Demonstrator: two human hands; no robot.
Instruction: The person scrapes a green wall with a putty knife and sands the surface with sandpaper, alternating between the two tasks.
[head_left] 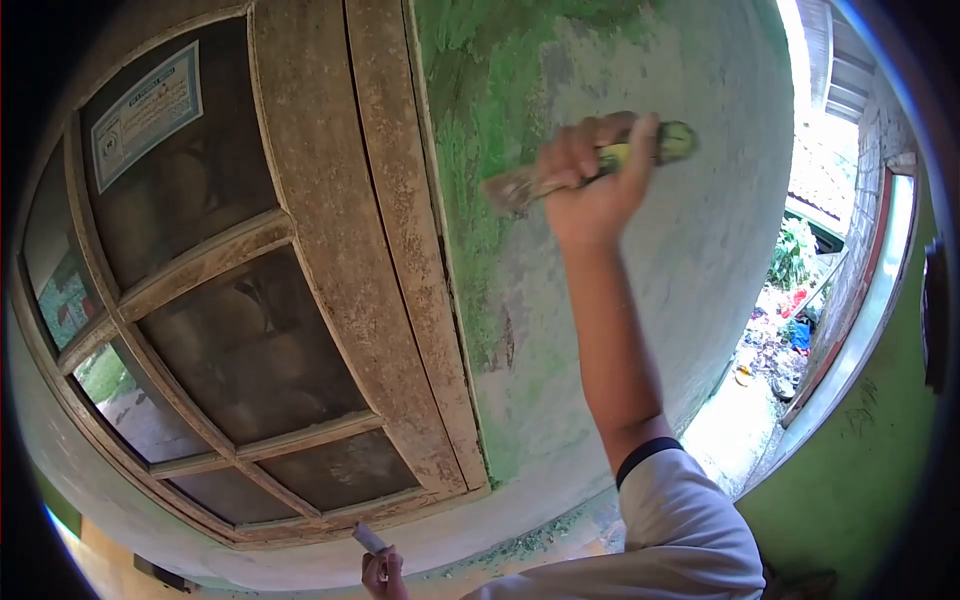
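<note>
Right hand point(590, 185): raised, grip closed in a fist round the scraper point(515, 190), seemingly for firm pressure.
Scraper: blade laid against the wall point(660, 300), at the edge of the green coating point(470, 150) beside the window frame point(340, 250).
Left hand point(383, 578): held low, grip closed on a small pale piece point(368, 538), clear of the wall.

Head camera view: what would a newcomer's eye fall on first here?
The raised right hand, upper centre, stands out first: it holds a scraper with a yellow-green handle to the wall of patchy green paint. Left of it, a worn wooden window frame with dusty panes fills much of the view. At the bottom edge, the left hand holds a small pale object.
</note>
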